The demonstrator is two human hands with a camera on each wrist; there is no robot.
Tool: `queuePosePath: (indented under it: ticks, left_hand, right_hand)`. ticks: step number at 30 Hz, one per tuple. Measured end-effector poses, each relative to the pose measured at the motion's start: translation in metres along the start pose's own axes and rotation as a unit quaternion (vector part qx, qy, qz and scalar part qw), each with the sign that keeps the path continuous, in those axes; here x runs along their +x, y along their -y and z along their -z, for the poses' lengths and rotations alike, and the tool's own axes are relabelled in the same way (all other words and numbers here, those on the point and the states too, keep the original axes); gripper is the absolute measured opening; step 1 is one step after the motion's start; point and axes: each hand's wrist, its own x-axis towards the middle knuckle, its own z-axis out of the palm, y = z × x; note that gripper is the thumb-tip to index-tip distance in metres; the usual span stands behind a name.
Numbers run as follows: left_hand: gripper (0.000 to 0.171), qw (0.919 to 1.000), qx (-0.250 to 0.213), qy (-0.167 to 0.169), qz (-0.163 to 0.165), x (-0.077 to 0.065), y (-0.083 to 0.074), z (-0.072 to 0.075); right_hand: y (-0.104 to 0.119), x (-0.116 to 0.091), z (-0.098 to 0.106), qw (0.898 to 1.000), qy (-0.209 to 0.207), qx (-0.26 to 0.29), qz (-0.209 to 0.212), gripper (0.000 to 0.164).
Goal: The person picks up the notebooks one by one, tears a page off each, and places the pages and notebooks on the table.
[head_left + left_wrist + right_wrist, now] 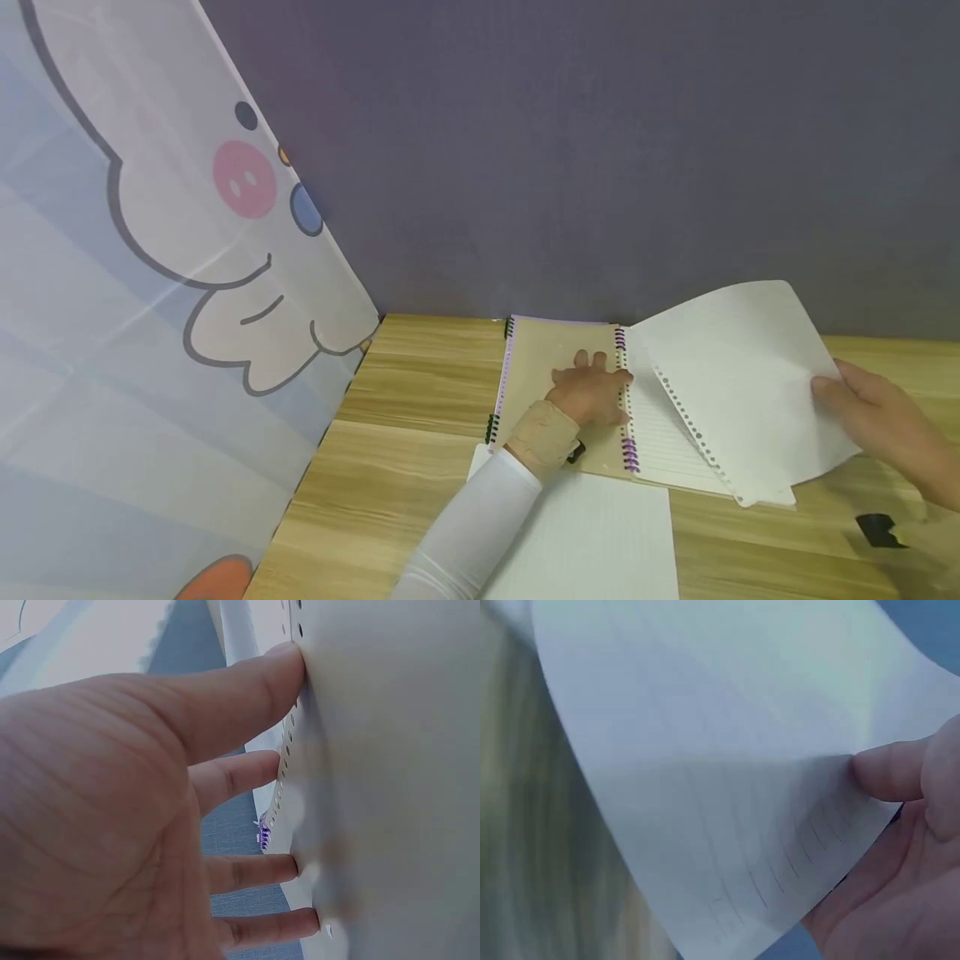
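Observation:
A spiral notebook lies open, with a tan left side (536,358), purple binding rings (630,454) and a lined white page (675,442) on the right. My left hand (592,392) rests on the tan side beside the binding, fingers spread. In the left wrist view, the left hand's fingertips (289,664) press along the row of punched holes. Raised over the right page is a loose-leaf sheet (750,375), its holed edge slanting away from the lower rings. My right hand (888,417) pinches its outer edge, thumb (889,769) on the near face.
Another white lined sheet (600,542) lies in front of the notebook, partly under the left forearm. Dark binding rings (492,429) show along the notebook's left edge. A grey panel (600,150) stands behind the wooden table (397,475); a cartoon-printed sheet (187,333) hangs at the left.

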Motion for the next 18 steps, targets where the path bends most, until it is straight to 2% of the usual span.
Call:
queuePosePath:
  ticks: [5,9,12,15,18]
  left_hand:
    - [0.06,0.9998,0.013,0.011,0.008,-0.002,-0.001,0.001]
    - [0.065,0.9997,-0.006,0.011,0.022,-0.002,0.0,0.002]
    - [0.059,0.9995,-0.027,0.01,0.009,-0.001,0.003,0.004]
    - [0.047,0.9993,-0.021,0.0,-0.031,0.001,0.007,0.004]
    - [0.052,0.9977,-0.012,-0.02,-0.063,0.0,0.011,0.002]
  right_hand:
    - [0.017,-0.008,-0.001,0.999,0.012,0.031,0.033,0.059]
    - [0.034,-0.017,-0.008,0.995,0.029,0.07,0.072,0.053]
    - [0.044,-0.021,-0.015,0.989,0.049,0.096,0.101,0.049]
    - [0.049,-0.021,-0.023,0.987,0.047,0.054,0.147,0.044]
    - [0.055,-0.021,-0.032,0.979,0.049,-0.018,0.199,0.039]
